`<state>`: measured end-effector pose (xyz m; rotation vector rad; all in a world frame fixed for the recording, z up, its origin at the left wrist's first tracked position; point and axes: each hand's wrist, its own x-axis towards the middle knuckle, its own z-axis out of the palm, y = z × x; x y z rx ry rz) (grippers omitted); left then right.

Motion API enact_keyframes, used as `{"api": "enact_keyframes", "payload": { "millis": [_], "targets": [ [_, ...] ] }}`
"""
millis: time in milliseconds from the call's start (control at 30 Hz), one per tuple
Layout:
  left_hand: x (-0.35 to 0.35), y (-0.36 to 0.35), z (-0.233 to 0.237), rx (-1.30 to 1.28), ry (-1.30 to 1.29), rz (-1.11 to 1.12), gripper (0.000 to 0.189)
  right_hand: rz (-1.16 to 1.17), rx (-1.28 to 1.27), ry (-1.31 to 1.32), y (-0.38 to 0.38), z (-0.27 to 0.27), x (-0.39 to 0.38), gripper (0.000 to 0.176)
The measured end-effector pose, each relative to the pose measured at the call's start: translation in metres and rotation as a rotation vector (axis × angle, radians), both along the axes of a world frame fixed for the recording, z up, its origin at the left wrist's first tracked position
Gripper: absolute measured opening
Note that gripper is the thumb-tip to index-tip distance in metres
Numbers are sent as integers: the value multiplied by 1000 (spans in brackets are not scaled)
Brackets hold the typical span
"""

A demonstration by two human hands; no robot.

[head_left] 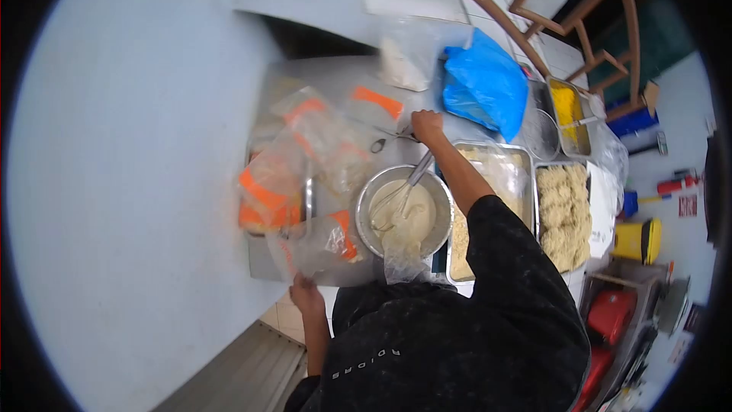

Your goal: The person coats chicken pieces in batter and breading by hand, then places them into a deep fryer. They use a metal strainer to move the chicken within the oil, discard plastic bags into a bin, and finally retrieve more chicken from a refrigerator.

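Observation:
My left hand (307, 295) pinches the edge of a clear plastic bag (311, 248) with an orange band, at the near left of the metal table. My right hand (427, 126) reaches across the table, its fingers closed on what looks like a pair of scissors (393, 136); their shape is partly hidden and blurred. Between my arms stands a steel bowl (364, 238) of pale batter. A wire whisk (415, 173) leans in it, handle toward my right forearm. A crumpled clear plastic piece (404, 259) hangs over the bowl's near rim.
More orange-banded bags (320, 137) lie at the left. A blue bag (488, 88) stands beyond my right hand. Right of the bowl are a crumb-filled tray (531, 183), a tray of pale clumps (564, 214) and a yellow-filled tray (566, 107). A wall (137, 183) rises left.

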<state>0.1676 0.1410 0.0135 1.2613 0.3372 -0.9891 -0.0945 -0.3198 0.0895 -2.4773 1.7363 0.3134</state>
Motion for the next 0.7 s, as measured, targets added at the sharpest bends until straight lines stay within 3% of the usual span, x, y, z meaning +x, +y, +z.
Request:
{"api": "enact_keyframes", "payload": {
  "millis": [33, 100, 200, 333, 367, 400, 433, 467, 500, 600, 700],
  "targets": [
    [0, -7, 24, -32, 9, 134, 61, -19, 28, -11, -3, 1, -3, 17],
    [-37, -54, 123, 201, -428, 217, 59, -139, 66, -214, -4, 27, -15, 25],
    [-41, -82, 187, 114, -683, 138, 58, -269, -38, -620, 3, 65, -55, 26],
    [-28, -102, 229, 69, -845, -62, 60, -415, -284, -780, 14, 72, -176, 26],
    [-23, -111, 240, 68, -852, -112, 60, -440, -347, -573, 17, 81, -206, 27],
    [-19, -121, 251, 69, -860, -163, 61, -562, -389, -591, 21, 85, -231, 31],
    [-14, -132, 261, 40, -876, -208, 62, -454, -490, -474, 3, 41, -299, 35],
    [-9, -148, 270, 3, -892, -256, 64, -476, -460, -309, -3, 33, -334, 37],
    [-3, -164, 281, 6, -899, -335, 64, -532, -362, -332, -10, 38, -352, 37],
    [8, -221, 292, -83, -895, -476, 67, -510, -345, -543, 0, 93, -305, 37],
    [43, -279, 239, -85, -961, -695, 72, -383, -217, -839, 9, 126, -222, 33]
  ]
}}
